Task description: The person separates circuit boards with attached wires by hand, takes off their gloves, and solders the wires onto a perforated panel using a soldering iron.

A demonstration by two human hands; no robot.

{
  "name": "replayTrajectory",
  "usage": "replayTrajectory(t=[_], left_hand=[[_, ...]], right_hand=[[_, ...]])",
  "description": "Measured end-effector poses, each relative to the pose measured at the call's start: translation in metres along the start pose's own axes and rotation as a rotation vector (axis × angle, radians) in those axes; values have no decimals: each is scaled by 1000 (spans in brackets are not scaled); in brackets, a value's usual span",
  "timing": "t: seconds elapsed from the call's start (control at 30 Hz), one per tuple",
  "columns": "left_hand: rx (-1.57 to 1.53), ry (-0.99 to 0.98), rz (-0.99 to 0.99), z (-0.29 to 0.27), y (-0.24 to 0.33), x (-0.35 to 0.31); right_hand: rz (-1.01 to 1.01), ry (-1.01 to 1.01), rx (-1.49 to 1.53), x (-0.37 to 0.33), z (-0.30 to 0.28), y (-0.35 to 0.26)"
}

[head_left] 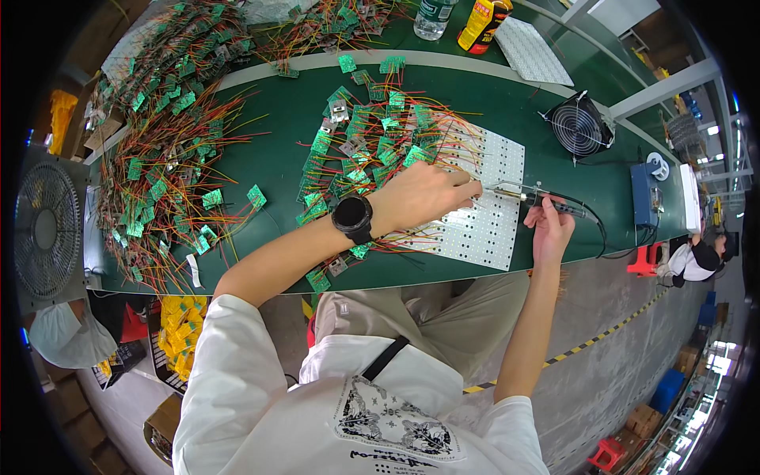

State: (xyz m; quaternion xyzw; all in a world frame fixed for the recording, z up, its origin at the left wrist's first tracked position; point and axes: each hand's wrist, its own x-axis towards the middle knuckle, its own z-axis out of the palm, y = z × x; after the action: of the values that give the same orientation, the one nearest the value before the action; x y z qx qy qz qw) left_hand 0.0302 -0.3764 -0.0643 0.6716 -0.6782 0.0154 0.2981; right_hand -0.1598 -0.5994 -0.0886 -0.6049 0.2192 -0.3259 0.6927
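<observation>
My left hand (439,192), with a black watch (352,218) on its wrist, reaches over the white perforated board (491,229). Its fingers are pinched together at the board; whatever is between them is hidden. In my right hand (549,226) I grip a soldering iron (529,196) with a black cable, its tip pointing left, close to my left fingertips. Red and yellow wires (455,146) lie over the board's left half. They lead to a heap of small green circuit boards (360,123), partly hidden under my left forearm.
A larger pile of wired circuit boards (170,170) covers the left side of the green table (269,103). At the back right are a small black fan (578,128), a blue box (645,198) and a solder spool (657,166). Bottles (483,25) stand behind.
</observation>
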Motion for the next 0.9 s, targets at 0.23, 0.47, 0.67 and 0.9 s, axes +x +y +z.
replayTrajectory(t=[0.23,0.47,0.67,0.9], left_hand=[[15,-3,-43,-1,1,1],[-3,132,152,2,-4,6],[14,69,147,7,-7,3],[91,91,95,10,-9,2]], right_hand=[[-12,5,11,1,0,2],[-28,14,-3,0,2,-1],[-50,60,-1,-2,7,0],[-210,198,-154,-14,11,-5]])
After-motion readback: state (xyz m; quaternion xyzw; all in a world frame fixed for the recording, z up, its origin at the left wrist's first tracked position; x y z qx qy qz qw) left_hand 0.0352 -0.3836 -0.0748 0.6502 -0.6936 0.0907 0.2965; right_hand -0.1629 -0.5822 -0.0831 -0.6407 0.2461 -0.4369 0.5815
